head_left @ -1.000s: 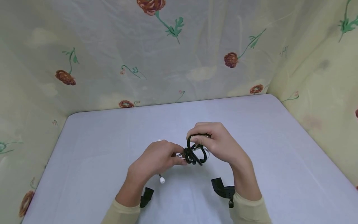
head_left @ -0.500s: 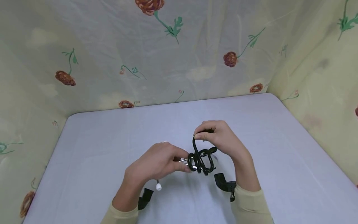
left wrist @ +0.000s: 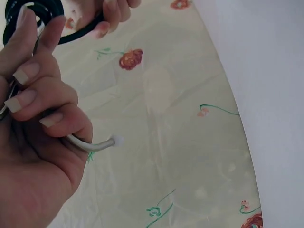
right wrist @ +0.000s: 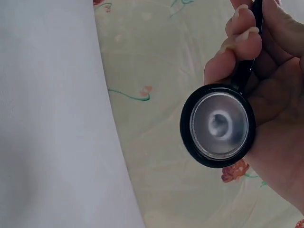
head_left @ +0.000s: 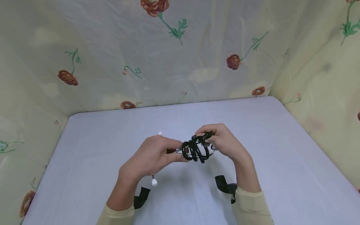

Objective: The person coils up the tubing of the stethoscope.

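Both hands hold a stethoscope above the table. Its black tubing (head_left: pixel 194 150) is wound in several loops around the metal ear tubes. My left hand (head_left: pixel 150 156) grips those ear tubes, with fingers curled over the metal in the left wrist view. One white ear tip (head_left: pixel 154 182) sticks out below that hand, and another white ear tip (head_left: pixel 160 133) shows above it. My right hand (head_left: pixel 226 142) pinches the tubing at the right end of the coil. In the right wrist view the round chest piece (right wrist: pixel 218 126) with its black rim hangs beside the right palm.
A table with a pale lavender cover (head_left: pixel 107 131) lies beneath the hands. Flower-printed cloth (head_left: pixel 98 47) hangs behind it and along both sides. Black wrist mounts (head_left: pixel 225 186) sit at the sleeve cuffs.
The right hand rose with a length of tubing, then came round beside the coil. More loops now wrap the ear tubes. The left hand has shifted slightly left and keeps its grip.
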Demonstrator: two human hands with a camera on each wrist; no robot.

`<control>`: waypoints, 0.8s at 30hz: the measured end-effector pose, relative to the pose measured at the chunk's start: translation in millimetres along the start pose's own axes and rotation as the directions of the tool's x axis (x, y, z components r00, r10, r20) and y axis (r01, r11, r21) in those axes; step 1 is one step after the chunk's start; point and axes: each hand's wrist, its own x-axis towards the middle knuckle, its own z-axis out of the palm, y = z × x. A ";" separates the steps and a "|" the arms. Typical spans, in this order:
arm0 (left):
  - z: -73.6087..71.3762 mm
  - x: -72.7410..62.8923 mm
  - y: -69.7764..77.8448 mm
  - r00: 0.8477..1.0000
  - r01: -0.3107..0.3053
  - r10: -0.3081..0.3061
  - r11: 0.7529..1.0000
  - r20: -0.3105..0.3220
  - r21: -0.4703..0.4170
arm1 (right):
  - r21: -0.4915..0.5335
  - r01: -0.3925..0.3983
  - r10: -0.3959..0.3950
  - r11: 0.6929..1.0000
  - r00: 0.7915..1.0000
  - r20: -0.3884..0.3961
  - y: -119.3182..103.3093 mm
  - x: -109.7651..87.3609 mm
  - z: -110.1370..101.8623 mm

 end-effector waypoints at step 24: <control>-2.5 8.1 -24.7 0.945 0.205 -0.205 0.978 -0.255 -0.025 | 0.109 0.092 -0.108 0.990 0.983 0.147 -20.3 -11.2 4.6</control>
